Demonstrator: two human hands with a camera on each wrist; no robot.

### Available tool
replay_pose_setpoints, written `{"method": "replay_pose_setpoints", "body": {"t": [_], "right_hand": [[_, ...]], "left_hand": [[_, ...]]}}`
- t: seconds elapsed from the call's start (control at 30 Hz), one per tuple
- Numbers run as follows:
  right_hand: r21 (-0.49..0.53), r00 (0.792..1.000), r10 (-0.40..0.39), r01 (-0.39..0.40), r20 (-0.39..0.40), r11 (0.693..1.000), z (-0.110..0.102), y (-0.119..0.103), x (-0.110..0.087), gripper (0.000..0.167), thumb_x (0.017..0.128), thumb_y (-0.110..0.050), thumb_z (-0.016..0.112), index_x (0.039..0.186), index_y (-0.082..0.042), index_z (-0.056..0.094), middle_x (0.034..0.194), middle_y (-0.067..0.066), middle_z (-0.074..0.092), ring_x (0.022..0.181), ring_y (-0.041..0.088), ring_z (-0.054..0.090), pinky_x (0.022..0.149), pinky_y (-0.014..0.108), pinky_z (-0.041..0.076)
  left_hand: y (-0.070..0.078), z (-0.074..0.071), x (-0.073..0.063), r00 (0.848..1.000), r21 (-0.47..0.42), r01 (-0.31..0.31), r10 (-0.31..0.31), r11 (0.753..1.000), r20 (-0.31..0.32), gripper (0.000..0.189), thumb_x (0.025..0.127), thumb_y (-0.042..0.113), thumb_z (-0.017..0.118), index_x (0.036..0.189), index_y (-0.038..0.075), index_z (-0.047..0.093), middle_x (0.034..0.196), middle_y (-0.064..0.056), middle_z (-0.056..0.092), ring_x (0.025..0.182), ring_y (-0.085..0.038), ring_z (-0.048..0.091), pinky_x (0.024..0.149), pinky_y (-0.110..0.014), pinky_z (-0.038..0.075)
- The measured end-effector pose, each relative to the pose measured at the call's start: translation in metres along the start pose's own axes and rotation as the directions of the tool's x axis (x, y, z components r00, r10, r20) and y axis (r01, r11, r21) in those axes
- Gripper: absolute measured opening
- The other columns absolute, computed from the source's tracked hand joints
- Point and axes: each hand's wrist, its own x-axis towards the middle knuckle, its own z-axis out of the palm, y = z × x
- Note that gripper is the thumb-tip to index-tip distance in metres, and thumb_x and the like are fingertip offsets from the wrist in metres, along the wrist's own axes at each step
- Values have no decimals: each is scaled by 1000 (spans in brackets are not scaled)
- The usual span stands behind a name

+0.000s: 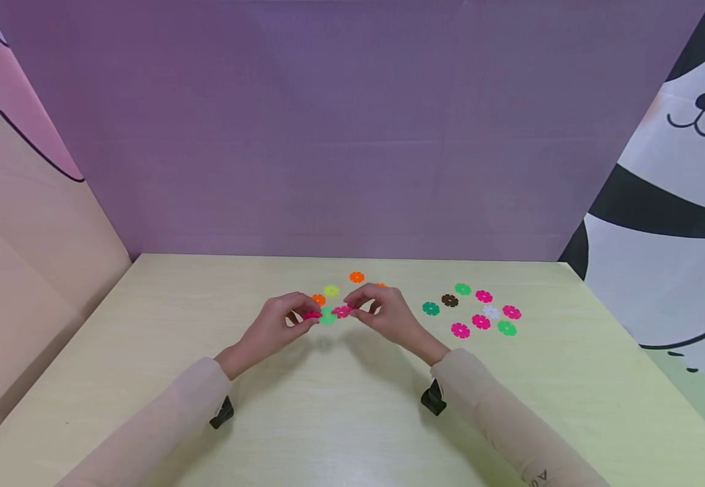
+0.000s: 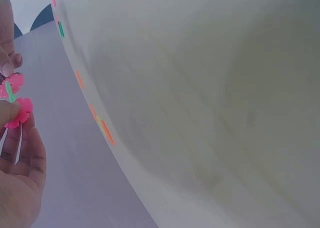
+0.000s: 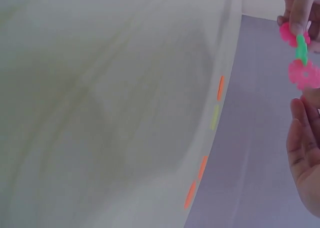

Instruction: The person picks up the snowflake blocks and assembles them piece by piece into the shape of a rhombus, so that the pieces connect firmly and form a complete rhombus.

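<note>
Above the middle of the table, my left hand [image 1: 279,319] pinches a pink flower-shaped disc [image 1: 312,315] [image 2: 25,110] between thumb and fingers. Slotted to it is a light green disc [image 1: 327,316] [image 3: 301,50], seen edge-on in both wrist views. A second pink disc [image 1: 342,311] [image 3: 303,75] sits at the green one's other side. My right hand [image 1: 389,316] pinches that second pink disc by its outer edge. The three discs form a short chain between the hands, held off the table. The fingertips cover parts of both pink discs.
Behind the hands lie an orange disc [image 1: 356,277], a yellow disc [image 1: 331,291] and further orange ones, one partly hidden by my right hand. Farther right, several loose discs are spread, among them a brown disc [image 1: 450,300] and a white disc [image 1: 491,312]. A purple panel [image 1: 352,135] borders the table's far edge.
</note>
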Motion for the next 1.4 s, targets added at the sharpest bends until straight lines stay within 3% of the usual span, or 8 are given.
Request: {"method": "replay_pose_setpoints", "body": {"t": [0.3, 0.63, 0.8, 0.97, 1.4], "right_hand": [[-37, 996, 77, -75, 42, 996, -3, 13, 7, 18, 78, 0, 68, 95, -7, 66, 93, 9, 68, 82, 19, 63, 63, 28, 50], [-113, 991, 79, -67, 107, 991, 3, 31, 24, 19, 78, 0, 68, 96, -4, 66, 94, 14, 67, 84, 21, 62, 61, 21, 48], [-121, 985, 79, -60, 153, 991, 8, 39, 35, 20, 78, 2, 67, 98, 2, 64, 95, 17, 66, 86, 24, 62, 69, 32, 53], [-115, 978, 79, -57, 194, 992, 13, 41, 46, 21, 77, 4, 66, 98, 5, 63, 97, 17, 66, 88, 26, 61, 84, 44, 50], [-163, 951, 138, -95, 278, 982, 27, 49, 71, 22, 79, 1, 65, 101, -2, 65, 101, 10, 66, 92, 25, 61, 87, 40, 49]], "left_hand": [[-7, -10, -7, 1000, 33, 0, 1, 999, -26, 18, 78, 3, 70, 94, 11, 65, 87, 2, 65, 73, -8, 60, 62, -22, 52], [-18, -22, -19, 999, 66, 16, -14, 998, -34, 21, 76, 1, 71, 93, 10, 65, 87, 2, 65, 74, -9, 60, 62, -21, 51], [-22, -25, -23, 999, 69, 20, -18, 997, -30, 19, 76, 2, 71, 92, 10, 65, 87, 1, 65, 74, -9, 61, 61, -21, 51], [-22, -28, -27, 999, 64, 38, -37, 997, -18, 20, 76, 2, 71, 93, 11, 65, 87, 2, 65, 75, -9, 60, 63, -22, 51], [-21, -33, -30, 998, 66, 50, -52, 997, 21, 20, 76, 3, 71, 92, 14, 65, 87, 5, 66, 76, -8, 60, 63, -22, 51]]}}
